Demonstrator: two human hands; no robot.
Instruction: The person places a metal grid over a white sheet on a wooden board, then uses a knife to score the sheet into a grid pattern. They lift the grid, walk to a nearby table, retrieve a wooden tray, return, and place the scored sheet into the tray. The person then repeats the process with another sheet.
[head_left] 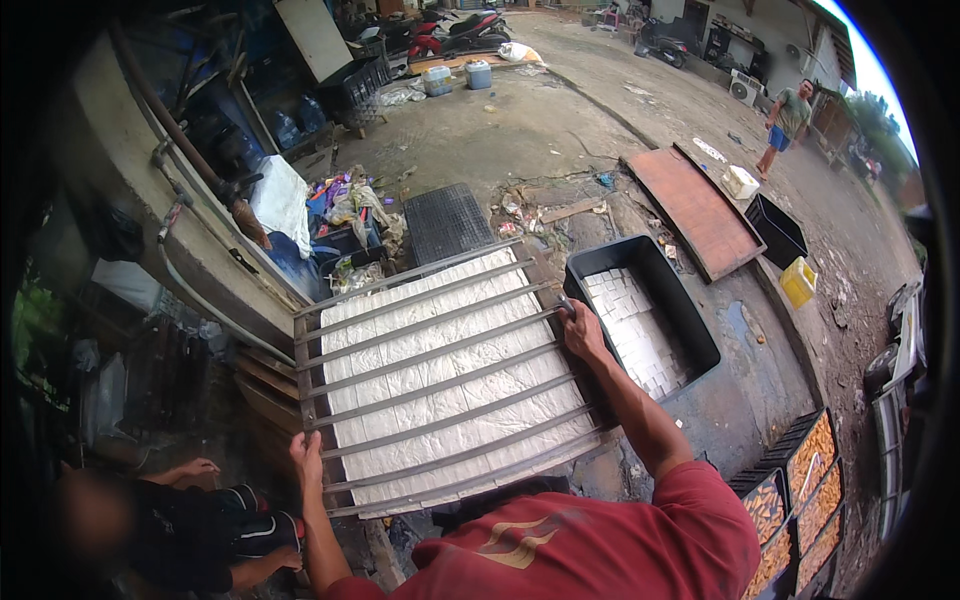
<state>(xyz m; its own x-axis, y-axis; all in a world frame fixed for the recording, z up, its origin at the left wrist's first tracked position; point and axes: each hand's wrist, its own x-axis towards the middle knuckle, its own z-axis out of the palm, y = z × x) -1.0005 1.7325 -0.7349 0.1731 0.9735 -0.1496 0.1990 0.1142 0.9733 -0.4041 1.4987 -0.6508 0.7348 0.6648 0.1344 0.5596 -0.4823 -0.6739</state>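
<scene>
A slatted wooden frame (pixel 311 400) lies over a broad white slab (pixel 440 370) that looks like tofu, scored with faint lines. My left hand (pixel 306 458) is closed on the frame's near left side rail. At the right side rail, my right hand (pixel 583 332) is closed around a short dark handle; what it belongs to is hidden. Just right of that hand stands a black plastic crate (pixel 622 259), its bottom covered with white cut blocks (pixel 630 325). Both arms reach out from red sleeves.
Another person (pixel 190 520) in dark clothes sits close on the left. Black crates of orange-brown pieces (pixel 812 460) stand at lower right. Beyond lie a brown board (pixel 695 210), a dark mat (pixel 445 225), a rubbish heap (pixel 350 215) and a yellow jug (pixel 798 282). A person (pixel 790 120) stands farther off.
</scene>
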